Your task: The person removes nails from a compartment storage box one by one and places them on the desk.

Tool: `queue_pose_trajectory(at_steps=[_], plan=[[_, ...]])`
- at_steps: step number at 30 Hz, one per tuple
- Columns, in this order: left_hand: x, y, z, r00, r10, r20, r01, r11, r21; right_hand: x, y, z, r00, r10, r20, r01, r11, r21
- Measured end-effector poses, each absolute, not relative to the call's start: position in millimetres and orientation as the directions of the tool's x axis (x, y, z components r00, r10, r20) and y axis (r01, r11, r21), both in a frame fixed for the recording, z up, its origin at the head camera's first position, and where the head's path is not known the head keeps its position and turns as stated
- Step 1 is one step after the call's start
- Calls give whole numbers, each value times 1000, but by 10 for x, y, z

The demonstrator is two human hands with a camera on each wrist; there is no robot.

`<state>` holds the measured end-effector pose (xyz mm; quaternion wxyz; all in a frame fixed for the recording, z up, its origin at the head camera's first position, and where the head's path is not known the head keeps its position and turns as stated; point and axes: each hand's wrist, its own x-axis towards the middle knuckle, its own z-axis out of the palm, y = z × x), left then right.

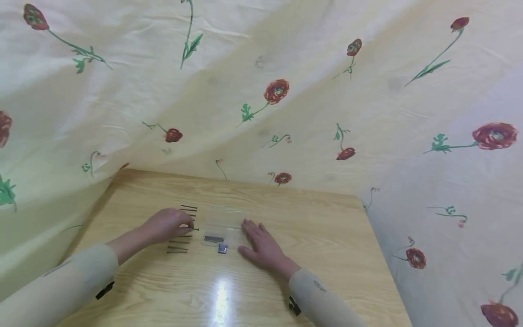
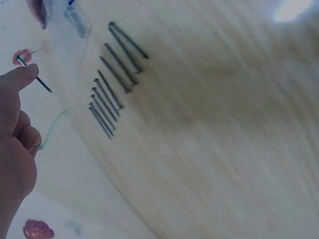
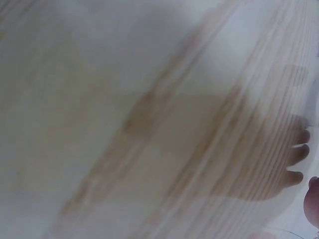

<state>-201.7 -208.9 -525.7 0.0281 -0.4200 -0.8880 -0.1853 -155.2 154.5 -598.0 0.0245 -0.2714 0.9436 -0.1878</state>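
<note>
In the head view, my left hand (image 1: 173,225) is over a row of dark nails on the left of the table. Its thumb and fingertip pinch one nail (image 2: 44,85), raised off the table in the left wrist view. Several other nails (image 2: 114,67) lie side by side, roughly parallel. My right hand (image 1: 265,249) lies with fingers extended at the right edge of a clear plastic container (image 1: 234,236). More nails (image 1: 214,239) sit bundled inside it, beside a small blue label (image 1: 222,249). The right wrist view shows only a fingertip (image 3: 312,203).
A light wood-grain table (image 1: 327,254) carries everything. Cloth printed with red flowers (image 1: 229,81) hangs behind it and along both sides. Light glares off the tabletop near its front.
</note>
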Motion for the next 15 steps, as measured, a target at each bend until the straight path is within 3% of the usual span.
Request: queue_pose_trajectory(at_steps=[15], plan=[[-1562, -2368, -5570, -714, 678, 176, 684, 620, 386, -1587, 1578, -5991, -852, -522, 36, -494, 780, -385]])
